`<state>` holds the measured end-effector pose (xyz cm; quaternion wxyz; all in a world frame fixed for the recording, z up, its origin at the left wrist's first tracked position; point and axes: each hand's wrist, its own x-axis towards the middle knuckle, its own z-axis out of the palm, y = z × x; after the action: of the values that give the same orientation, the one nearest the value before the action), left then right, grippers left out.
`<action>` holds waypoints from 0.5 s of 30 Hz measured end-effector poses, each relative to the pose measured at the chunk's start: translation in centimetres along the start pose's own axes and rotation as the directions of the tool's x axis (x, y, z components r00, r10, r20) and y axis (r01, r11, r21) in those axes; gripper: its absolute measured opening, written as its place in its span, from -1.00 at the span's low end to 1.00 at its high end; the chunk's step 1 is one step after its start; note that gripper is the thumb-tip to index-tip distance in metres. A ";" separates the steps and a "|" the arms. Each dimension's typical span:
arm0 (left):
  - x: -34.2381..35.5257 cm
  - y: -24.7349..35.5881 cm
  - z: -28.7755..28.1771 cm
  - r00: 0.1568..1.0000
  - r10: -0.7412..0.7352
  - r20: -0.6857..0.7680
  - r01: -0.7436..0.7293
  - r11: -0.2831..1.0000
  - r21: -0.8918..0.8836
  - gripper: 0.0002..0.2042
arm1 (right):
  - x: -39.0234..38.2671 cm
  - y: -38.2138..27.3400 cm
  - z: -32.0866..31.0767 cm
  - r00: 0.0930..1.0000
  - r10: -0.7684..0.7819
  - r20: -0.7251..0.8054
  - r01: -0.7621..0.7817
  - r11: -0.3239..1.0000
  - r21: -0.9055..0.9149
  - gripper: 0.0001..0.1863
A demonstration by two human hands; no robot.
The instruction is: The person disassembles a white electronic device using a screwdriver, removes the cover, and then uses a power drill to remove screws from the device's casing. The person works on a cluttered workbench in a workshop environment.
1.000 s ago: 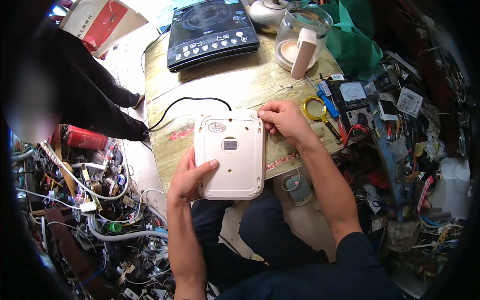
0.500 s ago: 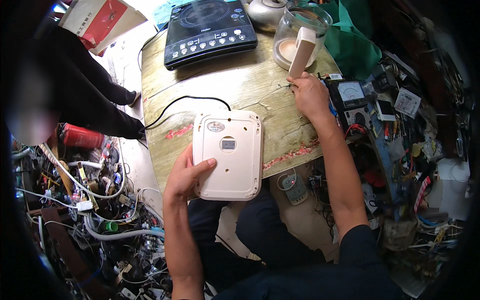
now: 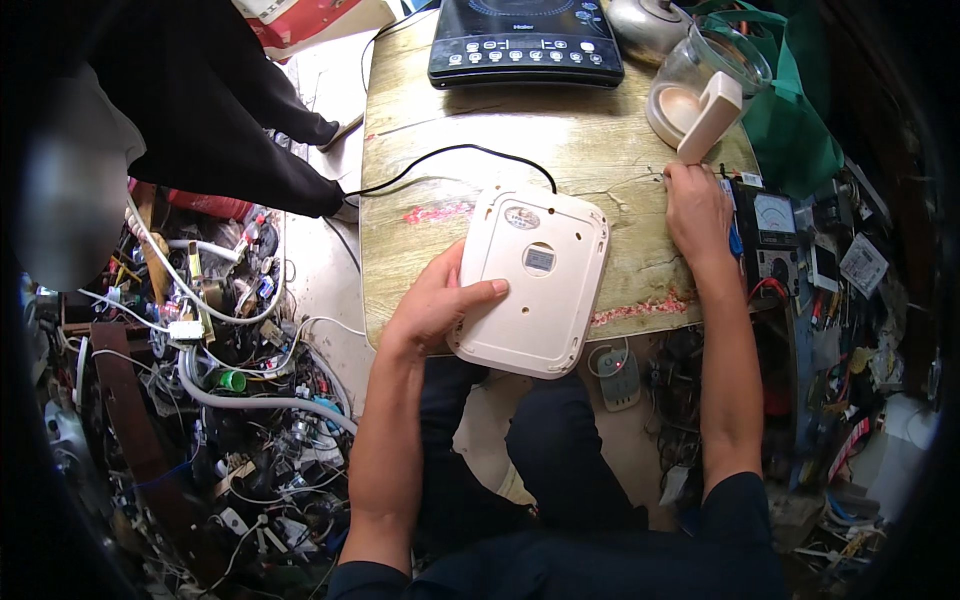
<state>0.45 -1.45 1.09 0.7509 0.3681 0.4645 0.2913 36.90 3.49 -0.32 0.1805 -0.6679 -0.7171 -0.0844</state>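
One cream appliance point(image 3: 535, 280) (grey label square centred) under left hand point(image 3: 435, 305)

An upturned appliance base point(image 3: 531, 280) is lying on the wooden table point(image 3: 600, 140) — its near edge overhanging; the left hand point(image 3: 437, 305) is resting on its left side, an induction cooker point(image 3: 525, 45) sitting behind, the right hand point(image 3: 697, 205) lying at the table's right edge, beside a multimeter point(image 3: 772, 235)
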 end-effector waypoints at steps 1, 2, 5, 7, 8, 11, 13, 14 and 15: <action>0.0 0.1 0.0 1.000 0.002 0.006 -0.002 1.000 0.007 -0.34 | -0.4 -0.8 -0.3 1.000 0.008 -0.008 -0.008 1.000 0.009 -0.90; 0.0 0.1 0.0 1.000 0.003 0.013 -0.003 1.000 0.015 -0.34 | -0.7 -1.6 -0.5 0.997 -0.026 -0.066 0.031 0.997 0.071 -0.91; 0.0 0.2 0.0 0.999 0.017 0.036 -0.017 1.000 0.010 -0.35 | -0.8 -5.7 -1.0 0.999 -0.001 -0.044 0.020 0.903 0.429 -0.89; -0.1 0.2 0.0 0.999 0.023 0.036 -0.023 1.000 -0.004 -0.35 | 0.3 -8.9 -1.4 0.998 -0.023 0.052 -0.015 0.770 0.638 -0.88; -0.1 0.2 0.0 0.999 0.027 0.036 -0.026 1.000 -0.011 -0.35 | 0.9 -10.4 -1.6 0.994 -0.043 0.097 -0.041 0.686 0.727 -0.87; 0.0 0.0 -0.4 0.999 0.027 0.048 -0.026 1.000 -0.015 -0.34 | 3.1 -13.8 -1.1 0.977 -0.182 0.114 0.030 0.640 0.767 -0.86; 0.2 -0.1 -0.3 0.997 0.034 0.065 -0.033 0.999 -0.011 -0.34 | 4.1 -14.8 -0.5 0.966 -0.223 0.130 0.056 0.672 0.738 -0.87; 0.3 0.0 -0.2 0.997 0.037 0.074 -0.036 0.999 -0.009 -0.34 | 4.4 -15.0 -0.3 0.960 -0.243 0.139 0.070 0.688 0.723 -0.87; 0.2 -0.1 -0.3 0.996 0.045 0.076 -0.045 0.999 -0.005 -0.34 | 4.6 -15.2 -0.3 0.954 -0.259 0.152 0.082 0.712 0.697 -0.86</action>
<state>0.28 -1.25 0.86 0.7621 0.3879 0.4265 0.2947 21.68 6.24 3.47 0.3174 -0.4900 -0.7726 0.2496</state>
